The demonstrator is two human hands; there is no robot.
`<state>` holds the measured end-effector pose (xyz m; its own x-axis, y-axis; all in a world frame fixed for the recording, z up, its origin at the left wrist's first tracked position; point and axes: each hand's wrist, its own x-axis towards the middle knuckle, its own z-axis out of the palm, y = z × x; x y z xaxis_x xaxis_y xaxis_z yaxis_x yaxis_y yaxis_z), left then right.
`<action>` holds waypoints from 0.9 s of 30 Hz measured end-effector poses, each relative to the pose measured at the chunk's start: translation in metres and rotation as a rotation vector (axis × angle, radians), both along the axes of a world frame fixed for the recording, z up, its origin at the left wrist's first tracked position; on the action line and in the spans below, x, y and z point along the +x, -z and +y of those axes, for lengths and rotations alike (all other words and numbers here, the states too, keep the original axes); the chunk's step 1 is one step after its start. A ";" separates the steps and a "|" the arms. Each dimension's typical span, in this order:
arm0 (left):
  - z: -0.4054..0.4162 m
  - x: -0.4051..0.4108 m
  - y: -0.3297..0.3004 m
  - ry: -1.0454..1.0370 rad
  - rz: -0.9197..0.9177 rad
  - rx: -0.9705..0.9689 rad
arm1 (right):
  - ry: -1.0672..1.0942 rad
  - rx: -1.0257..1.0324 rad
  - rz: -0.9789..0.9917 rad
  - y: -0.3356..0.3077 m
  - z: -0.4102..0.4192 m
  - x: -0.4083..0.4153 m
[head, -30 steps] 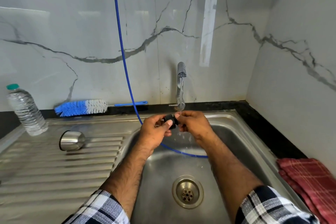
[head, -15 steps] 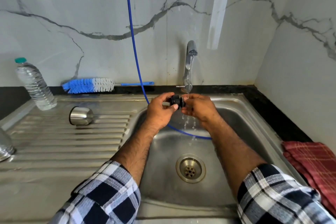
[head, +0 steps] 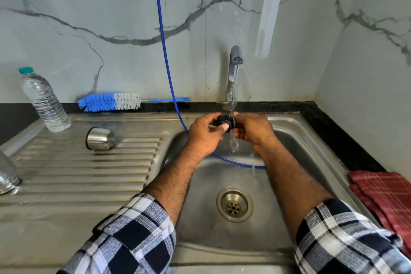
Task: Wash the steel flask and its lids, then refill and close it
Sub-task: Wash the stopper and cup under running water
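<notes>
The black inner lid (head: 225, 120) is the piece you are washing, and you have it right under the tap (head: 233, 73), where the thin stream lands on it and runs off into the sink basin (head: 289, 140) below. Your left hand (head: 204, 138) pinches one end of it between thumb and curled fingers, and your right hand (head: 252, 131) grips the other end with fingers wrapped close; holding it from both sides like this leaves the middle bare to the water, and probably lets you turn it so each face gets rinsed. You hold it over the basin, so the run-off falls toward the drain (head: 234, 204) in front of the tap.

The steel cup lid (head: 100, 139) lies on its side on the ribbed draining board (head: 77, 173) to the left of the tap, likely parked there to shed water. The flask itself (head: 7, 176) seems to be the shiny body at the far left edge, mostly cut off, so I cannot tell for certain. The blue-and-white bottle brush (head: 109, 102) rests on the ledge behind the board, left of the tap, within reach for the flask's inside. A clear water bottle (head: 44, 101) stands farther left, perhaps for the refill. A blue hose (head: 164, 51) hangs down just left of the tap into the basin, and a red checked cloth (head: 387, 202) lies well to the right
</notes>
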<state>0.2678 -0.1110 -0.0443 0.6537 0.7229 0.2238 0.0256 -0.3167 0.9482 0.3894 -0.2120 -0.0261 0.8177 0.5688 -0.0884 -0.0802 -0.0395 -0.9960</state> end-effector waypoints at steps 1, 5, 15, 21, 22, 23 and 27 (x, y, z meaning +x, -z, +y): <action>0.000 0.001 0.000 -0.003 0.003 -0.015 | -0.023 0.025 0.029 -0.003 -0.003 -0.001; 0.001 0.002 0.003 -0.009 -0.001 -0.033 | -0.039 0.060 0.057 -0.008 -0.009 -0.002; 0.002 0.005 0.001 -0.035 0.006 -0.090 | -0.044 -0.007 -0.154 -0.001 -0.004 0.001; 0.009 0.002 -0.001 -0.085 -0.056 -0.254 | -0.185 0.048 -0.210 0.004 0.003 -0.001; 0.009 0.000 -0.002 -0.066 -0.076 -0.273 | -0.179 0.063 -0.197 0.004 0.004 -0.002; 0.010 -0.001 -0.002 -0.043 -0.096 -0.281 | -0.166 0.083 -0.179 0.004 0.004 -0.002; 0.011 -0.006 -0.002 0.020 -0.101 -0.197 | -0.084 0.101 -0.132 0.003 0.004 -0.004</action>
<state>0.2622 -0.1000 -0.0420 0.6497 0.7463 0.1446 -0.0767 -0.1249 0.9892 0.3851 -0.2079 -0.0291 0.7676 0.6362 0.0774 0.0505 0.0605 -0.9969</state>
